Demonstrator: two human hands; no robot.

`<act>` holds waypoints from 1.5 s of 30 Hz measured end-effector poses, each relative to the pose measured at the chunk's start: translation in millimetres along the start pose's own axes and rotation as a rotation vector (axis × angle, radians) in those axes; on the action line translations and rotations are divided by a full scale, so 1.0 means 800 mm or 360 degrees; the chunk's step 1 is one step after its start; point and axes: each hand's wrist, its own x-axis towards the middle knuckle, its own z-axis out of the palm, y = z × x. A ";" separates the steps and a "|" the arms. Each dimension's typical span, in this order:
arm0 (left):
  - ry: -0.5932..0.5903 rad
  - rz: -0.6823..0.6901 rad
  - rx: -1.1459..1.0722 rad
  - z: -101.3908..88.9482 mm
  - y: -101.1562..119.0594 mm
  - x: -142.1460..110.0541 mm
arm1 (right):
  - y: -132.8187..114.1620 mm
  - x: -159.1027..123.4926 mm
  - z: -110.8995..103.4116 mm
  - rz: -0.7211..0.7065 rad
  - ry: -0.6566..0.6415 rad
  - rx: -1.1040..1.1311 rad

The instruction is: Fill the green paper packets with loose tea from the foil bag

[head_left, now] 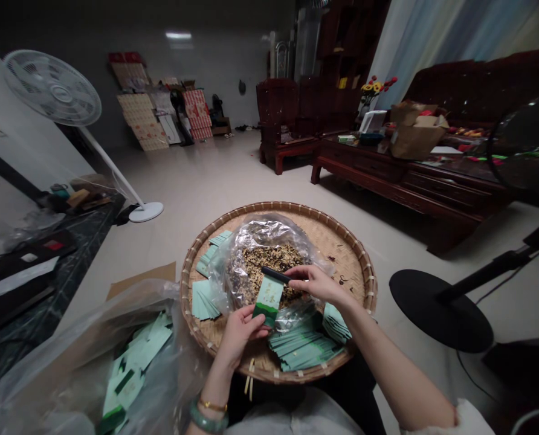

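My left hand (246,329) grips the lower end of a small green packet (269,294), holding it tilted above the round bamboo tray (368,266). Across the packet's top edge lies a slim black bar-shaped tool (276,275), with the fingers of my right hand (312,283) closed on its right end. Just behind them, an open clear plastic bag (269,226) holds loose dark and yellow dried bits, like tea (269,258). Fanned green packets (303,344) lie at the tray's near side. More packets (203,300) are spread at its left.
At lower left, a large clear bag (47,362) contains green packets (142,350). A white standing fan (146,211) is at left; a black round stand base (442,311) is on the right. A dark wooden table (387,175) with a paper bag (417,133) stands behind.
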 end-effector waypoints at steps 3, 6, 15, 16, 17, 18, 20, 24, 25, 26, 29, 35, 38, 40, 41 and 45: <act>0.0001 0.0006 0.0002 0.000 0.000 -0.001 | 0.001 0.000 0.001 0.0010 -0.0007 0.0046; 0.0005 0.0009 0.0009 -0.001 -0.001 -0.001 | 0.003 0.000 0.001 0.0027 -0.0028 0.0094; 0.0109 0.0023 0.0005 -0.003 0.000 0.001 | 0.003 -0.003 -0.002 0.0076 -0.0152 0.0340; 0.0114 0.0028 0.0000 -0.004 -0.001 0.002 | 0.004 -0.004 -0.002 0.0089 -0.0162 0.0375; 0.0123 0.0031 -0.0004 -0.004 -0.001 0.003 | 0.005 -0.004 -0.003 0.0104 -0.0163 0.0408; 0.0136 0.0033 -0.0009 -0.005 -0.001 0.004 | 0.006 -0.003 -0.004 0.0120 -0.0151 0.0442; 0.0176 0.0036 -0.0018 -0.006 -0.002 0.005 | 0.010 -0.003 -0.007 0.0140 -0.0099 0.0509; 0.0237 0.0045 -0.0024 -0.008 -0.002 0.006 | 0.012 -0.004 -0.014 0.0112 0.0007 0.0550; 0.0243 0.0044 -0.0019 -0.008 -0.002 0.005 | 0.012 -0.005 -0.014 0.0101 0.0002 0.0518; 0.0244 0.0042 -0.0011 -0.008 -0.001 0.005 | 0.011 -0.005 -0.012 0.0093 -0.0015 0.0477; 0.0217 0.0053 0.0028 -0.004 -0.001 0.004 | 0.009 -0.005 -0.002 0.0041 -0.0038 0.0343; 0.0174 0.0070 0.0069 -0.002 -0.003 0.004 | 0.007 0.000 0.013 -0.0079 0.0160 0.0140; 0.0178 0.0077 0.0048 -0.004 -0.002 0.004 | 0.004 -0.002 0.011 -0.0112 0.0128 0.0145; 0.0175 0.0080 0.0040 -0.005 -0.002 0.003 | 0.004 -0.003 0.009 -0.0104 0.0086 0.0164; 0.0171 0.0076 0.0042 -0.005 -0.002 0.003 | 0.004 -0.004 0.009 -0.0090 0.0079 0.0166; 0.0184 0.0062 0.0053 -0.003 -0.001 0.003 | 0.009 -0.002 0.010 -0.0050 0.0128 0.0158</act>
